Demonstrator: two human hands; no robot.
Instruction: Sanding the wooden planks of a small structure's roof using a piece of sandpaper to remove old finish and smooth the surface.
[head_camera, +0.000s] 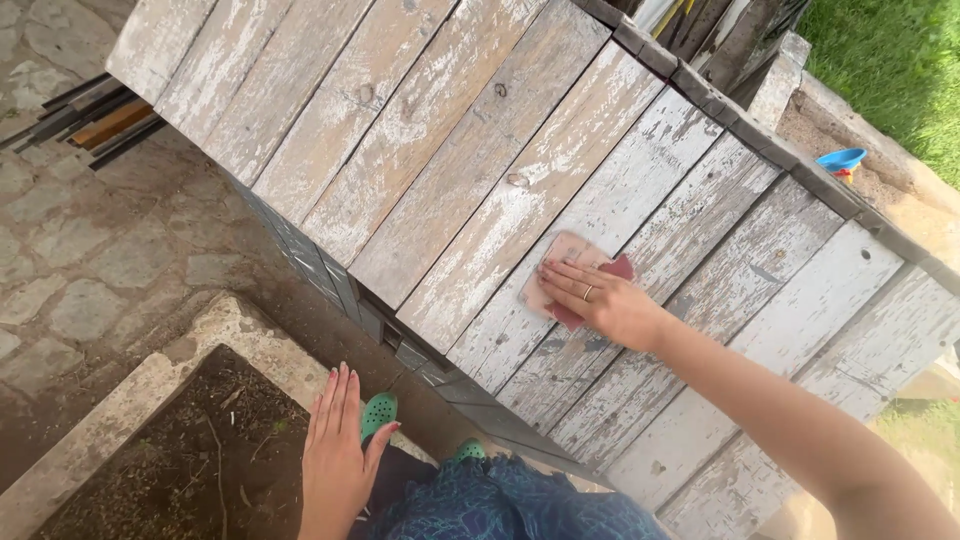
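A worn wooden tabletop (480, 170) of long grey planks with flaking white paint runs slantwise across the view, and on one plank near its middle lies a small reddish-pink sheet of sandpaper (558, 262), roughly rectangular, with a darker red corner showing at its right edge. The right hand (600, 300) lies flat on top of that sheet, fingers stretched out and close together, pressing down on it rather than curled around it; a ring sits on one finger, and the bare forearm reaches in from the lower right. The left hand (338, 450) hangs free below the table edge, holding nothing, fingers straight and together, thumb apart, just beside a green clog (378, 412). Under it sits a stone-edged planter of dark soil (190, 450). A blue dish (842, 159) rests on the far ledge near grass.
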